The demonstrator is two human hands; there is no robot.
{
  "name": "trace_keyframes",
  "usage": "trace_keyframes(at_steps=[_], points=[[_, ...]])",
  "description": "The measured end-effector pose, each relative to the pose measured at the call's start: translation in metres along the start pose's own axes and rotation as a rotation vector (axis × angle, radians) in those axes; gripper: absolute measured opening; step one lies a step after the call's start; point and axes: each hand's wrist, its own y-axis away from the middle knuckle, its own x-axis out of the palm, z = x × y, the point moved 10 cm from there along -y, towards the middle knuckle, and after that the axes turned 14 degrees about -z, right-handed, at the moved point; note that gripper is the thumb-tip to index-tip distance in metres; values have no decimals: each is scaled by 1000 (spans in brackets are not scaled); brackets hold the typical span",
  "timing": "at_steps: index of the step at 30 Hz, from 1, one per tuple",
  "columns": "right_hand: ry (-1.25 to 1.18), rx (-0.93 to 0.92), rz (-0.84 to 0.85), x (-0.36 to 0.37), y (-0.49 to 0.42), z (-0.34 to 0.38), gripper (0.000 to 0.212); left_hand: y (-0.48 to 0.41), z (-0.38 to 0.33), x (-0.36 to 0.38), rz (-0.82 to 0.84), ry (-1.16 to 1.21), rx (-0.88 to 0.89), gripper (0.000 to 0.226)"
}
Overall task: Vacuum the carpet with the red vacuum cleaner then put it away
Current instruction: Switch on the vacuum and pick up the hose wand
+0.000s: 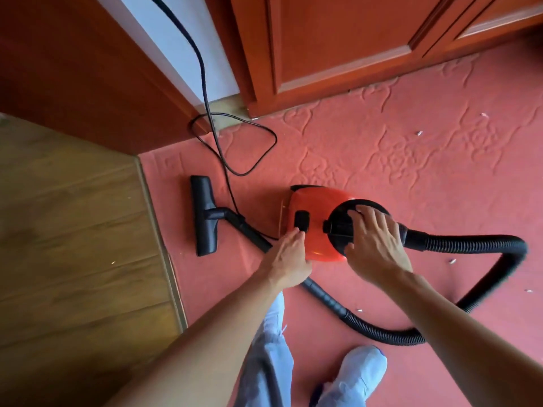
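Motion blur softens the left hand (pixel 289 259), so its fingers are hard to tell apart. They reach forward, fairly straight, with the tips on the near edge of a black rocker switch (pixel 302 220) on top of the red vacuum cleaner (pixel 311 201), and they grip nothing. The right hand (pixel 373 245) lies spread over the round black cap (pixel 340 214) at the cleaner's hose end, fingers apart and lightly bent, thumb at the cap's near rim. It hides where the hose (pixel 470 245) joins the body.

The glossy, rounded cleaner sits on the carpet (pixel 411 157), a salmon-pink pile embossed with flower outlines and dotted with small white scraps (pixel 418 133). The ribbed black hose loops from the right round toward the person's feet, then meets a smooth black wand (pixel 252 230). This wand passes under the left hand and ends in a flat floor head (pixel 204 218) near the carpet's edge.

A thin black cord (pixel 205 83) makes 1 loose loop on the carpet and climbs out of view at the top. Wood-grain flooring (pixel 73 215) lies to the left, and panelled reddish wood (pixel 338 39) stands behind. A pale blue covered foot (pixel 358 374) is cut off at the bottom.
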Motion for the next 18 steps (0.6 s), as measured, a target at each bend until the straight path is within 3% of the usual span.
trace_keyframes(at_steps=[3, 6, 9, 14, 18], points=[[109, -57, 75, 41, 0, -3, 61, -28, 5, 19, 15, 32, 14, 62], [184, -87, -25, 54, 2, -3, 62, -48, 8, 37, 2, 71, -5, 54], [221, -81, -101, 54, -2, 0, 61, -52, 9, 48, -54, 52, 14, 43], [228, -71, -64, 56, 1, 0, 63, -55, 16, 45, -60, -19, -19, 12], [201, -47, -83, 56, 1, 0, 60, -64, 14, 43, -87, -145, 12, 30]])
